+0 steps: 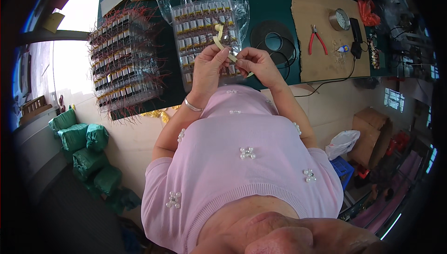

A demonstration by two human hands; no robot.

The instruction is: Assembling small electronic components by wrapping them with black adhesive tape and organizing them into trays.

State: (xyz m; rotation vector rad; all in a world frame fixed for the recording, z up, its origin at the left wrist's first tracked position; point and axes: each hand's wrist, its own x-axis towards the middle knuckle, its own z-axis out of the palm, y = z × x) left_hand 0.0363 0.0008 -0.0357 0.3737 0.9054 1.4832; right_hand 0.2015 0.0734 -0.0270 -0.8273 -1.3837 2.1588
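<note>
A narrow pale yellow strip (pixel 217 41), curled at its far end, runs between my two hands. The thumb and fingers of my left hand (pixel 208 67) pinch it. At its near part my right hand (pixel 259 65) is closed on it too, and a short tail of it shows below the fingers. Whether the strip is tape or paper I cannot tell. Just under and beyond the hands lies a clear plastic tray (pixel 198 39) with rows of small silver-and-yellow block-shaped parts. Part of the tray is hidden by my hands.
Stacked trays of similar parts with red wires (pixel 123 60) stand at left on the green table. Right of the tray lies a dark round disc (pixel 257 37) with a black cable. Farther right, a cardboard sheet (pixel 302 16) bears red-handled pliers (pixel 316 39), a round tin (pixel 339 20) and a small bottle (pixel 343 49).
</note>
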